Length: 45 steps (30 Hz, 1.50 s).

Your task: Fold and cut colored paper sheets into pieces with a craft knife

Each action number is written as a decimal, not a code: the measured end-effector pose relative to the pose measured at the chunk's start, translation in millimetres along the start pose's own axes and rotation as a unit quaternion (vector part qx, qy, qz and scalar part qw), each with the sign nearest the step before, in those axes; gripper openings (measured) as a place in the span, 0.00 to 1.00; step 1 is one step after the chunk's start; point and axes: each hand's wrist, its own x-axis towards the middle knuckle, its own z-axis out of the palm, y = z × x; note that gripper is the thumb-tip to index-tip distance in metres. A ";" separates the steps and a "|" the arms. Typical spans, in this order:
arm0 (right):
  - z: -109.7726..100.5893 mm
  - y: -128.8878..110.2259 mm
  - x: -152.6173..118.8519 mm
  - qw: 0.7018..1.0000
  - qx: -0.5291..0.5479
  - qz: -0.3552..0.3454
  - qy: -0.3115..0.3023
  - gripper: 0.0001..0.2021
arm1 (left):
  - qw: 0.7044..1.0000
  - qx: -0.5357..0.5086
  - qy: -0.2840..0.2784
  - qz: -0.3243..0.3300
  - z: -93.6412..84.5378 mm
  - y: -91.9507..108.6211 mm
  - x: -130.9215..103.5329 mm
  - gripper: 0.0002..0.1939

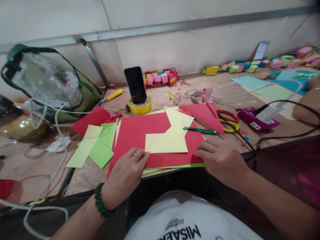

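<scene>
Red paper sheets lie stacked with green and other colours in front of me. On top rest pale yellow paper pieces and a green pen. My left hand, with a ring and a green bead bracelet, rests on the stack's near left part, fingers bent together near the yellow paper's lower left corner. My right hand is at the stack's near right edge, its fingertips curled together on the red paper. Whether either hand pinches a sheet is too unclear to tell.
A phone stands in a yellow tape roll. Left are a cutter, a green bag and paper scraps. Right are scissors, a glue gun, a purple power strip and a person's arm.
</scene>
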 end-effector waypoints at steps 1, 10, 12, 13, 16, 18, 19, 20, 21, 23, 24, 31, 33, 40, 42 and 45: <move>0.1 -4.0 4.4 1.000 0.002 0.000 0.012 0.16 | 1.000 0.000 0.004 0.000 0.8 0.7 -0.4 0.21; 17.8 -10.3 4.6 0.999 0.033 -0.001 0.000 0.16 | 0.999 0.012 0.032 -0.012 1.6 11.2 -6.2 0.22; 14.9 -3.4 -6.8 0.999 0.027 0.012 0.012 0.16 | 0.998 0.025 0.048 -0.011 4.2 12.7 -7.0 0.21; 13.0 -1.1 -11.5 0.999 0.025 0.016 0.016 0.16 | 0.998 0.034 0.056 -0.012 5.5 13.1 -7.3 0.21; 7.6 0.1 -17.0 0.999 0.029 0.025 0.025 0.17 | 0.997 0.051 0.064 -0.017 7.5 13.9 -7.3 0.21; 6.4 -3.9 -12.3 0.998 0.043 0.033 0.037 0.16 | 0.997 0.053 0.057 -0.020 6.3 14.9 -6.2 0.20; 7.0 -7.0 -7.9 0.997 0.051 0.035 0.045 0.15 | 0.997 0.054 0.055 -0.020 5.2 15.7 -5.3 0.19; 8.5 -10.6 -2.6 0.997 0.058 0.031 0.051 0.15 | 0.997 0.056 0.054 -0.021 4.0 16.7 -4.2 0.19; 10.8 -14.4 2.9 0.996 0.065 0.024 0.051 0.14 | 0.997 0.059 0.051 -0.023 2.9 17.8 -3.2 0.19; 16.3 -20.7 11.8 0.997 0.076 0.004 0.029 0.14 | 0.996 0.066 0.044 -0.032 1.4 20.0 -1.7 0.18; 18.6 -22.1 14.0 0.997 0.081 0.001 0.011 0.14 | 0.996 0.070 0.036 -0.039 1.0 20.9 -1.7 0.19; 5.9 24.6 -10.7 0.994 0.072 0.071 0.034 0.13 | 0.998 0.036 0.001 -0.060 -13.5 19.2 -0.4 0.16; 4.4 46.3 -16.2 0.987 -0.016 0.149 0.056 0.12 | 0.998 -0.012 0.009 -0.061 -22.8 16.3 12.7 0.14; 21.6 74.2 -13.3 0.981 -0.093 0.167 -0.034 0.08 | 0.990 -0.137 -0.027 -0.038 -20.0 -0.4 89.5 0.29; 15.6 75.0 -20.6 0.981 -0.103 0.163 -0.029 0.08 | 0.983 -0.162 -0.061 -0.060 -14.8 -4.3 100.1 0.31; -3.5 77.0 -43.2 0.974 -0.090 0.208 -0.006 0.10 | 0.972 -0.193 -0.087 -0.099 -13.1 -6.9 103.6 0.31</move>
